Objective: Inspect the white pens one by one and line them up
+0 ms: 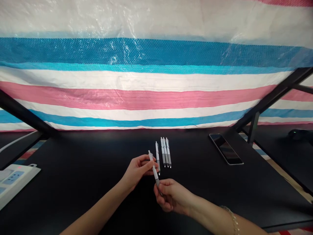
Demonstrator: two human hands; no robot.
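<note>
Both hands hold one white pen with a grey grip above a black table. My left hand pinches the pen's upper white barrel between thumb and fingers. My right hand is closed round its lower grey tip end. Just beyond the hands, a single white pen lies on the table, and three more white pens lie side by side to its right, all pointing toward me.
A dark phone lies face up on the table at the right. A white power strip sits at the left edge. A striped blue, pink and white tarp hangs behind. Black frame bars slant at both sides.
</note>
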